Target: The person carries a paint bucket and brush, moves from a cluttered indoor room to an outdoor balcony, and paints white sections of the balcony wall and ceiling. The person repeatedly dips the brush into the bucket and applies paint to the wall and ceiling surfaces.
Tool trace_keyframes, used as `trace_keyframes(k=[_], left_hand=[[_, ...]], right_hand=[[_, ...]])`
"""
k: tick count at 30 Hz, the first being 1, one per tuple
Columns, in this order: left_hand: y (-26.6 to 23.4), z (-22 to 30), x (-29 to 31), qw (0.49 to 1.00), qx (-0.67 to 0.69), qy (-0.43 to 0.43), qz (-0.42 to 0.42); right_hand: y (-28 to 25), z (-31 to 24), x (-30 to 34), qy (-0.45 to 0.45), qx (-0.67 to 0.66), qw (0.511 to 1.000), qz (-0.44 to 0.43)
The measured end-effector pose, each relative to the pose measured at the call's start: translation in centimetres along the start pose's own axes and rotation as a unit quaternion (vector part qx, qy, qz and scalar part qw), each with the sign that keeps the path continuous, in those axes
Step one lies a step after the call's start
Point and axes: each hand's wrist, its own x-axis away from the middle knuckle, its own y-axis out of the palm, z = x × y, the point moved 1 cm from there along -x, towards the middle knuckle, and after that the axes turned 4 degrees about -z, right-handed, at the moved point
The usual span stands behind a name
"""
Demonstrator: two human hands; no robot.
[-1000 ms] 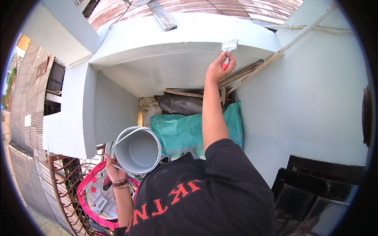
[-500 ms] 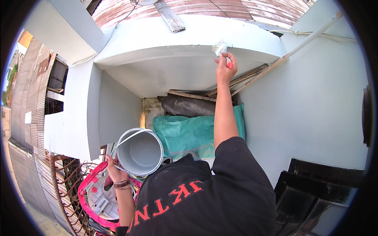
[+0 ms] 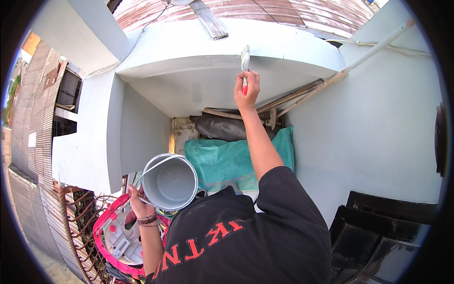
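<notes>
My right hand (image 3: 247,89) is closed round the handle of a paintbrush (image 3: 245,59), which has a red handle end and pale bristles. The bristles point up and away, at the edge of the pale wall ledge (image 3: 283,45); whether they touch it I cannot tell. Down at the left, my left hand (image 3: 140,202) grips the white handle of a grey paint bucket (image 3: 171,182). The bucket is tilted, its open mouth toward me, and its inside looks coated with grey. Beaded bracelets circle my left wrist.
Below the ledge lie a green tarp (image 3: 222,161) and a dark rolled sheet (image 3: 218,128), with wooden sticks (image 3: 293,94) behind. A long pole (image 3: 369,54) leans against the right wall. A pink-rimmed white appliance (image 3: 116,236) stands by the rusty railing (image 3: 71,232). Black panels (image 3: 378,232) sit lower right.
My right hand has moved left along the ledge with the paintbrush, whose bristles now point more upright. The left hand and bucket have hardly shifted.
</notes>
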Motion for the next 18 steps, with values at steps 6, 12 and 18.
trace_keyframes(k=[6, 12, 18], left_hand=[[0.4, 0.2, -0.1, 1.000, -0.005, -0.007, -0.004], [-1.3, 0.0, -0.7, 0.999, 0.008, -0.023, -0.034], [0.6, -0.3, -0.4, 1.000, 0.005, -0.005, -0.020]], right_hand=[[0.8, 1.7, 0.9, -0.003, 0.003, 1.000, 0.027], [0.1, 0.7, 0.8, 0.020, -0.015, 0.999, 0.038], [0.0, 0.5, 2.9, 0.044, 0.008, 0.998, -0.052]])
